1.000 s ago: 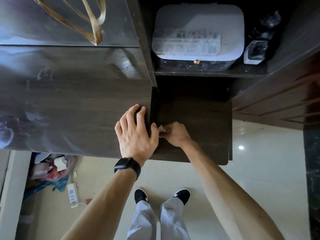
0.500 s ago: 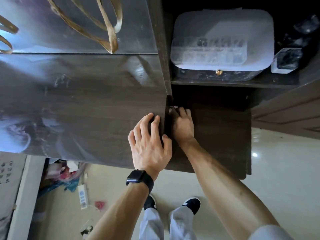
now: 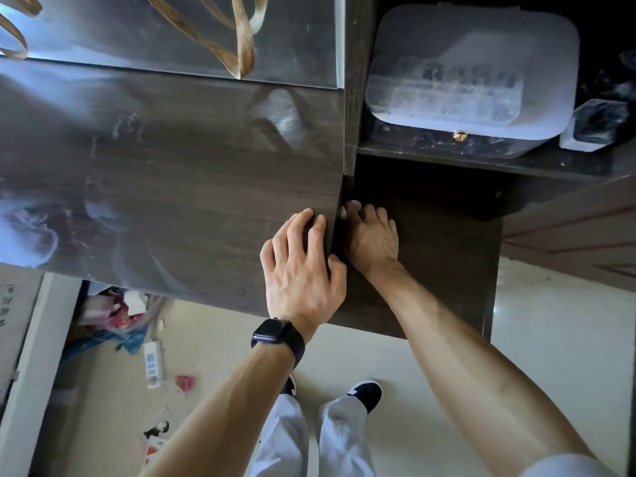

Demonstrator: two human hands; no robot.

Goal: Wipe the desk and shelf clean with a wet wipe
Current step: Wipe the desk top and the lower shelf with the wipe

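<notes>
Right hand (image 3: pixel 373 235) fingers curl on the wet wipe (image 3: pixel 351 204) at the shelf (image 3: pixel 447 256) left seam (image 3: pixel 347 182); seam runs straight ahead of the fingertips. Left hand (image 3: pixel 303 266) rests spread on the desk (image 3: pixel 172 187), holding nothing.

The desk (image 3: pixel 172 187) has a dark wood-grain top, glossy, with pale smears across its left half. The shelf (image 3: pixel 447 256) is a dark board set lower, adjoining the desk's right edge. The wet wipe (image 3: pixel 351 203) is white and mostly hidden, with a small crumpled bit showing at the shelf's rear left corner, against the desk's side.
</notes>
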